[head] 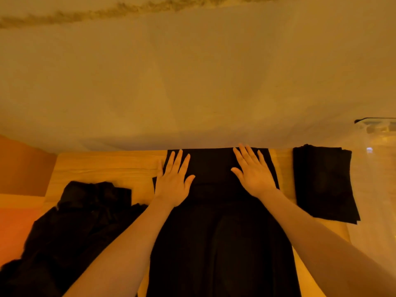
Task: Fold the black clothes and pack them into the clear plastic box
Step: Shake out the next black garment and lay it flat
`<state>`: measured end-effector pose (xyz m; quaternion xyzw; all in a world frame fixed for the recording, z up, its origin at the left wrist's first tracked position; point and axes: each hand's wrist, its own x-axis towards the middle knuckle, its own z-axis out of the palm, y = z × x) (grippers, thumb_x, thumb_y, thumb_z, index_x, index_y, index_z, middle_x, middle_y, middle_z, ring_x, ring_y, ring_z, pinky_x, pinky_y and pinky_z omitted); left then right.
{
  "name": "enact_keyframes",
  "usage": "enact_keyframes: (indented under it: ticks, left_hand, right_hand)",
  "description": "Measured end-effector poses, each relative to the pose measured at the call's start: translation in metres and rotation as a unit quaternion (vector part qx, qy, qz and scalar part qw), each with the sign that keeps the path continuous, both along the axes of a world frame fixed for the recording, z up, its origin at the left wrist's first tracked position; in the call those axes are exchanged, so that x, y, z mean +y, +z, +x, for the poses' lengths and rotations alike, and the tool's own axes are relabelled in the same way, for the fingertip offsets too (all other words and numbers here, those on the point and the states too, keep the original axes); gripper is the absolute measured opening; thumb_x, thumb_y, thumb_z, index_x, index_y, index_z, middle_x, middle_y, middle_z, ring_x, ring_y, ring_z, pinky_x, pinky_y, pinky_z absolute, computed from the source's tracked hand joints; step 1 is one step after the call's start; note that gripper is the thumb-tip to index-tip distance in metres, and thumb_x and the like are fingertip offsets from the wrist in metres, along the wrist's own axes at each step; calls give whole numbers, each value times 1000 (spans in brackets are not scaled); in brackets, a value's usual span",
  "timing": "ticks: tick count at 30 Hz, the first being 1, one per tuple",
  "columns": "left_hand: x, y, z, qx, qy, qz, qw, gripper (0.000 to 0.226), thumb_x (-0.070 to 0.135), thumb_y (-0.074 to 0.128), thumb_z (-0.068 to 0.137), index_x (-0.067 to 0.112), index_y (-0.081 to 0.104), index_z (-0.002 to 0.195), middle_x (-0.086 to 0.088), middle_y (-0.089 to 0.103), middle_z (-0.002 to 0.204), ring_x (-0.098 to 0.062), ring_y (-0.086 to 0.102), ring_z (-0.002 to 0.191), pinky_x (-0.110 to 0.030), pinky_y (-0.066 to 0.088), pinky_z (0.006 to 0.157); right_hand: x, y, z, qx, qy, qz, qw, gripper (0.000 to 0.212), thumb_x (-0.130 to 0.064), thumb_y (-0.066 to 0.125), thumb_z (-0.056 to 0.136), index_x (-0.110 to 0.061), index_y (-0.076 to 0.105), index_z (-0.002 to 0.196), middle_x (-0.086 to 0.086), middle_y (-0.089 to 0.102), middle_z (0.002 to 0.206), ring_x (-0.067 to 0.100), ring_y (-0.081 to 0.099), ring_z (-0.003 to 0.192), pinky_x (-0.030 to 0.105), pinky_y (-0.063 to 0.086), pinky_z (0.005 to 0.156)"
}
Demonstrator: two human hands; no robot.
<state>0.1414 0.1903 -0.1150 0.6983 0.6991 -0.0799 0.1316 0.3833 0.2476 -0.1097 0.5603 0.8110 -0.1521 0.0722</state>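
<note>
A long black garment (216,232) lies flat down the middle of the wooden table (102,166), its far end folded over near the wall. My left hand (173,183) presses flat on its left edge, fingers straight and spread. On its right part my right hand (254,172) presses flat the same way. To the right lies a folded black garment (323,185). A crumpled heap of black clothes (70,228) sits at the left. The clear plastic box (379,142) stands at the far right, partly cut off by the frame.
A pale wall (192,82) rises directly behind the table's far edge. An orange-brown surface (19,168) lies left of the table. Bare wood shows between the heap and the flat garment.
</note>
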Motion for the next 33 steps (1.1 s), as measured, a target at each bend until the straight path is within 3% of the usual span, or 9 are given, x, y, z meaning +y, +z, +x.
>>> enact_keyframes:
  ticks: [5, 8, 11, 14, 16, 20, 23, 25, 33]
  left_hand:
    - [-68, 32, 5, -112, 74, 88, 987, 69, 52, 12, 90, 14, 20, 147, -12, 8, 156, -28, 3, 144, -43, -3, 112]
    - [-163, 37, 5, -162, 88, 92, 979, 64, 50, 14, 95, 11, 34, 141, -12, 27, 151, -26, 19, 141, -46, 11, 112]
    - [-249, 22, 6, -93, 22, -9, 995, 67, 50, 6, 97, 8, 41, 137, -15, 40, 144, -29, 28, 135, -51, 24, 108]
    - [-298, 9, 1, -84, -1, 14, 996, 62, 48, 18, 96, 7, 48, 132, -17, 46, 138, -31, 35, 130, -49, 25, 107]
    - [-320, 13, -3, -150, 41, 65, 986, 52, 41, 34, 91, 6, 57, 122, -15, 55, 127, -33, 48, 119, -49, 36, 100]
    - [-361, 25, 6, -325, 291, 60, 898, 19, 22, 57, 91, 5, 61, 99, -9, 58, 97, -33, 56, 97, -35, 42, 78]
    - [-365, 24, 15, -450, 492, -70, 742, 37, 27, 55, 92, 2, 55, 119, -18, 57, 118, -35, 52, 111, -42, 42, 94]
    - [-355, 30, 22, -493, 525, -68, 691, 45, 23, 57, 92, 5, 46, 132, -12, 50, 127, -32, 45, 121, -39, 36, 100]
    - [-329, 38, 29, -438, 578, -34, 688, 22, 21, 54, 94, 2, 63, 93, -9, 58, 80, -29, 55, 83, -36, 41, 77]
  right_hand:
    - [-87, 30, 18, 197, -129, 22, 972, 54, -32, 46, 95, -15, 32, 143, 1, 19, 154, 14, 16, 142, 28, 11, 113]
    - [-197, 38, 48, 212, -224, 25, 951, 55, -44, 41, 92, -15, 41, 139, -7, 24, 148, 16, 25, 139, 30, 24, 111]
    - [-286, 18, 64, 82, -203, -31, 975, 81, -71, 6, 86, -19, 20, 147, -5, 8, 153, 15, 1, 143, 38, 11, 115]
    - [-335, 8, 70, 115, -274, -45, 954, 62, -47, 35, 95, -16, 22, 147, 0, 13, 155, 21, 9, 144, 41, 16, 115]
    - [-358, 12, 71, 241, -427, 14, 871, 47, -31, 51, 93, -11, 43, 136, 8, 41, 142, 28, 41, 128, 44, 41, 98]
    - [-383, 19, 73, 329, -624, -34, 708, 34, -30, 59, 89, -7, 56, 115, 15, 60, 111, 26, 56, 89, 37, 44, 73]
    - [-375, 15, 73, 433, -637, -153, 619, 51, -28, 60, 89, -7, 45, 132, 14, 52, 127, 31, 50, 115, 42, 43, 94]
    - [-364, 15, 74, 486, -640, -205, 558, 51, -23, 60, 89, -7, 41, 134, 13, 51, 131, 28, 47, 122, 43, 38, 102]
    - [-346, 15, 95, 425, -655, -192, 595, 28, -17, 58, 91, -1, 54, 113, 20, 57, 116, 31, 53, 110, 43, 42, 98]
